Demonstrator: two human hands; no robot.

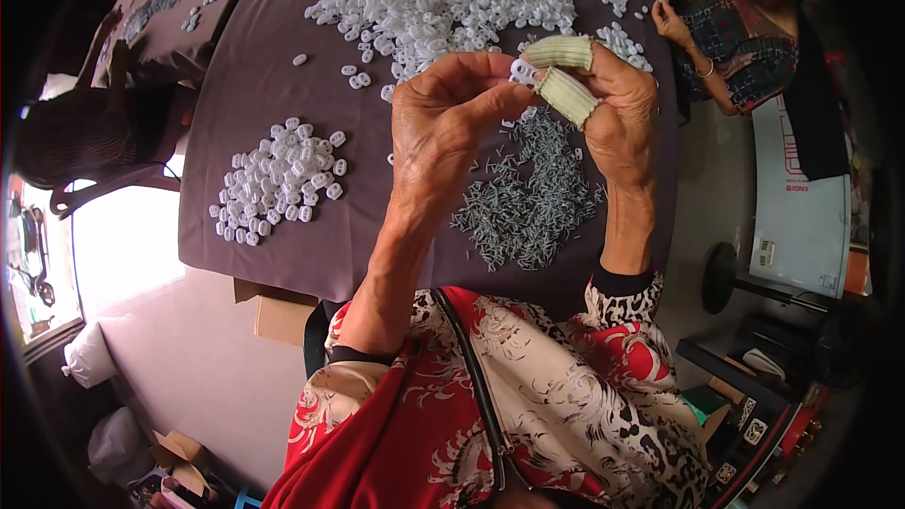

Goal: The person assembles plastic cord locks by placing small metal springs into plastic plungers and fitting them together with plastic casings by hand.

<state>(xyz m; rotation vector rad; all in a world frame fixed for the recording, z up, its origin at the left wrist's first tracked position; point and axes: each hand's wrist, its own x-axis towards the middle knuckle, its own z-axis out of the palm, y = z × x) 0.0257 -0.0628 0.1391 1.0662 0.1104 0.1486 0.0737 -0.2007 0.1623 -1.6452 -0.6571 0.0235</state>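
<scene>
A pale, smooth floor surrounds a desk with a matte, dull purple-brown covering, which spreads beneath and beyond the two hands. The left hand is closed in a pinch, its thumb and index finger gripping a small white plastic piece, a rounded oval with two dark holes, raised above the desk between both hands. The right hand wears ribbed, cream knitted finger sleeves on its thumb and index finger; these curve together, nearly closed, with their tips at the piece's right end, and whether they grip anything of their own cannot be told. Just below the hands, toward the body, lies a loose, bristly spread of thin grey pins, metallic in look. Beyond the hands rises a broad, knobbly heap of glossy white oval pieces, while a smaller pile of matching white pieces sits to the left of the left hand. Past the right hand, a co-worker's bare hands show near a dark, patterned garment.
</scene>
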